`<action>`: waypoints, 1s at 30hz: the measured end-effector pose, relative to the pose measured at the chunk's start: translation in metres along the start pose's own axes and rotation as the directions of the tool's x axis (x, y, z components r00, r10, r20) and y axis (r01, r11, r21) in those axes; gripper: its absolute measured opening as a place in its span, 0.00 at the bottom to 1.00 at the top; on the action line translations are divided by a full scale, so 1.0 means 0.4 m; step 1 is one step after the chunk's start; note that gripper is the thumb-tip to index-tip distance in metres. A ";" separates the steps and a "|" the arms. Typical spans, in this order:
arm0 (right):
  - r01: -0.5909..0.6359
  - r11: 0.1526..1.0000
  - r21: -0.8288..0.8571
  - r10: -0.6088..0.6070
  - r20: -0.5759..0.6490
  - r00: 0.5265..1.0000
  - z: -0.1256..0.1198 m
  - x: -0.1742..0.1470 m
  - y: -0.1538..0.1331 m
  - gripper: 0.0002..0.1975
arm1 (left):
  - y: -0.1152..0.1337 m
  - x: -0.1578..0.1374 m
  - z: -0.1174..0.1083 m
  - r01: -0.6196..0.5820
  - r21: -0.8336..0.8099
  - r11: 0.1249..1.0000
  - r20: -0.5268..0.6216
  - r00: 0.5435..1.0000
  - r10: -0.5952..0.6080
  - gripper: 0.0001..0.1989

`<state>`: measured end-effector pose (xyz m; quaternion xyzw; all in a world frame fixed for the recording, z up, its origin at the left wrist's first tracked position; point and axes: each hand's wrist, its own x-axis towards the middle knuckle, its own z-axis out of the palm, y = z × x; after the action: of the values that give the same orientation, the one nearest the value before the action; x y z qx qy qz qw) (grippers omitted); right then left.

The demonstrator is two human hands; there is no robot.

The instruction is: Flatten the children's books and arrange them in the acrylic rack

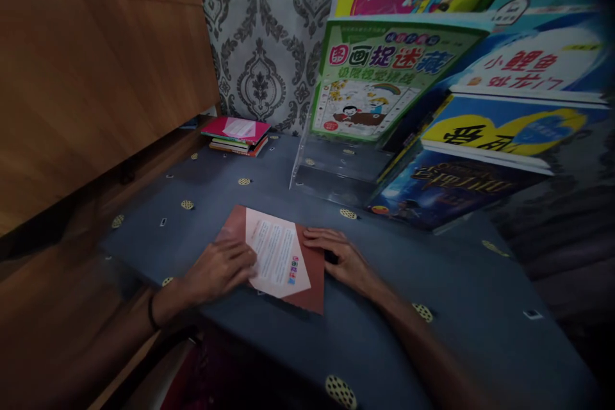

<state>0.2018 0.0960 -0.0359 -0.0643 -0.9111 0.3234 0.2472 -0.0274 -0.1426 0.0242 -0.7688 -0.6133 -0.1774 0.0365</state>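
Grip: L hand [228, 267] has fingers bent over the left part of a brown printed sheet [281, 256], R hand [343, 259] has fingertips at its right edge, but can't tell if either is pinching. Grey-blue bench [384, 333] w/ yellow spotted marks lies below, wooden cabinet [96, 77] to the left, clear rack [331, 182] w/ upright bks [365, 77] back right, small bk stack [240, 128] nr the wallpaper [262, 38]. Sheet itself, w/ pale panel, is nr bench's front edge, betw. both hands; dark wristband [152, 312] on L arm.
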 end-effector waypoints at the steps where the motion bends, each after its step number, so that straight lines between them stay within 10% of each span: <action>1: -0.003 1.000 -0.009 0.003 0.003 1.000 -0.001 -0.001 0.000 0.18 | -0.024 0.002 -0.006 0.063 -0.048 0.997 -0.011 0.998 -0.064 0.19; 6: 0.013 1.000 -0.012 -0.012 0.035 0.999 -0.009 0.001 -0.006 0.19 | -0.161 0.017 -0.028 0.369 -0.239 0.898 -0.060 0.917 -0.393 0.18; 20: 0.017 0.974 -0.228 0.017 0.148 0.989 -0.023 -0.013 -0.047 0.27 | -0.258 0.038 0.050 0.314 -0.377 0.872 -0.077 0.927 -0.367 0.18; 30: 0.333 0.934 -0.130 -0.256 0.408 0.876 0.196 0.198 -0.307 0.16 | -0.267 0.034 0.065 0.245 -0.387 0.889 -0.124 0.941 -0.314 0.17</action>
<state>0.0997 -0.0218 0.0205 0.1165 -0.9681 0.1968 0.1026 -0.1209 -0.0967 -0.0131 -0.6457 -0.6680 -0.3618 -0.0772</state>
